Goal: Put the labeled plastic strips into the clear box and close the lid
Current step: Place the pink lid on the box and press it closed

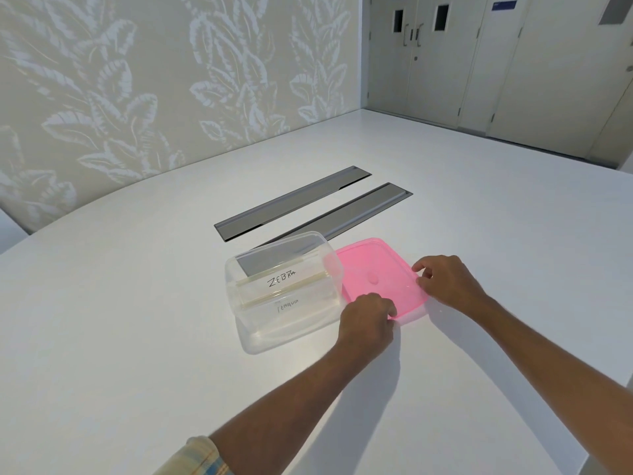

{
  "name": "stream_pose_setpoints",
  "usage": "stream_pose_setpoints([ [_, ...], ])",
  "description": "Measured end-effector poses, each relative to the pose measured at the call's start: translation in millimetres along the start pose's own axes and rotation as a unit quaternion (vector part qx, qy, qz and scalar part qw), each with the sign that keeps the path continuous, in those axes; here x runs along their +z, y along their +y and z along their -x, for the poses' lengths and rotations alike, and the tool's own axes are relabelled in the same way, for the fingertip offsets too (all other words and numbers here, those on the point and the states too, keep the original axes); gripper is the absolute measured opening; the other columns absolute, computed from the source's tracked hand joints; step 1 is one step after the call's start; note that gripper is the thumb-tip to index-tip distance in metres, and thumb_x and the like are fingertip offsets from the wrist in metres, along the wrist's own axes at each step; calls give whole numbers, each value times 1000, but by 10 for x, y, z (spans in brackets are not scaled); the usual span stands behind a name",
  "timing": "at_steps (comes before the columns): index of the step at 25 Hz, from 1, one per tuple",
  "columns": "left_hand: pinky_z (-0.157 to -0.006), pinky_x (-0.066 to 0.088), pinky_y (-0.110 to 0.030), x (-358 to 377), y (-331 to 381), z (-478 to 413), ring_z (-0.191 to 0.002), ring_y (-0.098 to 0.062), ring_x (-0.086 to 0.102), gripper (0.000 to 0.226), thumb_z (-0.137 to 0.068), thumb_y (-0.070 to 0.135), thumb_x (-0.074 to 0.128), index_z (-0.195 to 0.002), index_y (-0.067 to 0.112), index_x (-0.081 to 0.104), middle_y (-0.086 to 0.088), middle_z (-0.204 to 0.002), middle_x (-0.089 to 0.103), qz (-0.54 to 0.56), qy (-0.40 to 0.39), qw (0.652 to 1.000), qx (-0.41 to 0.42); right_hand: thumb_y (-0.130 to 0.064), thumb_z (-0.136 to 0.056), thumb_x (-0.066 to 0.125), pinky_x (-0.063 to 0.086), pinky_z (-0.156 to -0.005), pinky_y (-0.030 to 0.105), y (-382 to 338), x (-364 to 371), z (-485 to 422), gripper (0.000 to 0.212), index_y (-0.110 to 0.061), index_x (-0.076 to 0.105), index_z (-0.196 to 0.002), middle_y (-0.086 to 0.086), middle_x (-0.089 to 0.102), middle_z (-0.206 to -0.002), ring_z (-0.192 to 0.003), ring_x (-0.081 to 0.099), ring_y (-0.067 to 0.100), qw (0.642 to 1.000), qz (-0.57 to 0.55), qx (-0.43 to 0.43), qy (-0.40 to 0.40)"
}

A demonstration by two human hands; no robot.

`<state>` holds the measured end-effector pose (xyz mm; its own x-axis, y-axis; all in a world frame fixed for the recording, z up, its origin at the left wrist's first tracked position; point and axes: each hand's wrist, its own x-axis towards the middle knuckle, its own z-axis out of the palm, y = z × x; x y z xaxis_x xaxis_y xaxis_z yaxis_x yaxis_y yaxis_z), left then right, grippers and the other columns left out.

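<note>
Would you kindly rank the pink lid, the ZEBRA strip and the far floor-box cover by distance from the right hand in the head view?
From the right hand:
1. Pink lid: touching its fingers, on the table right of the clear box.
2. ZEBRA strip: inside the clear box, to the left.
3. Far grey cover: set into the table beyond the box.

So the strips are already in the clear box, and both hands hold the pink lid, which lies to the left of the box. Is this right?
Not quite. In the head view the pink lid lies to the right of the clear box, not left. The rest holds: the strips are in the box, and the left hand and right hand both grip the lid's edges.
</note>
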<state>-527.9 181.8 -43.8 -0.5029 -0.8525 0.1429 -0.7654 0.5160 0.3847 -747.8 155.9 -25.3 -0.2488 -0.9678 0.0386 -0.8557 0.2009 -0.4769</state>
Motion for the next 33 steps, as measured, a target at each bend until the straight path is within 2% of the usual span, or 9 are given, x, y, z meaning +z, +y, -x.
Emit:
stream_pose_setpoints([
  [4, -78, 49, -34, -104, 59, -34, -101, -24, 68, 31, -91, 39, 73, -119, 25, 73, 1, -109, 72, 17, 33, 999, -3, -11, -81, 70, 56, -75, 28, -137, -219, -22, 28, -20, 84, -103, -9, 71, -78, -75, 66, 12, 1000, -13, -14, 23],
  [6, -79, 53, -35, -164, 101, -51, -99, -24, 70, 40, -89, 43, 76, -124, 26, 71, 1, -113, 72, 16, 63, 998, 6, -11, -78, 71, 59, -76, 30, -242, -338, -19, 28, -19, 85, -100, -5, 78, -86, -77, 69, 13, 999, -28, -14, 36],
  [10, -68, 54, -35, -306, 143, -44, -92, -27, 72, 31, -94, 37, 68, -123, 27, 72, 3, -108, 71, -25, 133, 991, 16, -16, -84, 71, 57, -66, 28, -445, -534, 24, 16, -24, 85, -86, -11, 78, -79, -66, 69, 6, 995, -66, -46, 65],
  [12, -59, 47, -33, -402, 144, -34, -82, -29, 71, 23, -94, 30, 64, -114, 24, 74, 2, -99, 70, -52, 167, 984, 23, -28, -90, 74, 59, -63, 28, -509, -597, 38, 11, -26, 83, -84, -9, 77, -71, -60, 70, 7, 985, -144, -63, 67],
  [14, -54, 43, -33, -519, 130, -28, -76, -30, 69, 19, -94, 28, 63, -109, 23, 73, 2, -95, 68, -65, 193, 979, 19, -40, -90, 78, 62, -63, 26, -568, -644, 47, 14, -27, 83, -89, -5, 78, -77, -67, 75, 12, 961, -263, -65, 60],
  [18, -57, 48, -35, -798, 56, -19, -78, -29, 69, 20, -99, 30, 55, -112, 25, 70, 4, -97, 69, -54, 230, 972, -17, -52, -87, 78, 61, -64, 25, -659, -623, 33, 25, -28, 83, -93, -5, 79, -87, -78, 78, 13, 929, -364, -49, 54],
  [25, -75, 56, -41, -1251, -131, 68, -89, -23, 68, 13, -97, 31, 62, -107, 27, 69, 8, -99, 73, 110, 261, 953, -108, -44, -89, 80, 63, -68, 28, -783, -395, -45, 20, -25, 81, -96, -6, 79, -88, -85, 77, 18, 921, -386, -19, 40],
  [30, -79, 54, -33, -1553, -333, 132, -89, -17, 69, 13, -95, 21, 66, -105, 23, 73, 12, -93, 75, 249, 288, 911, -155, -50, -88, 78, 55, -98, 38, -890, -298, -169, 43, -24, 72, -122, -5, 72, -114, -106, 68, 18, 932, -352, 36, 83],
  [33, -77, 56, -34, -1705, -483, 155, -86, -15, 70, 13, -96, 19, 64, -101, 26, 75, 12, -89, 77, 319, 290, 882, -191, -44, -91, 76, 57, -98, 45, -952, -288, -253, 31, -22, 75, -112, -1, 76, -110, -106, 71, 24, 922, -378, 31, 75],
])
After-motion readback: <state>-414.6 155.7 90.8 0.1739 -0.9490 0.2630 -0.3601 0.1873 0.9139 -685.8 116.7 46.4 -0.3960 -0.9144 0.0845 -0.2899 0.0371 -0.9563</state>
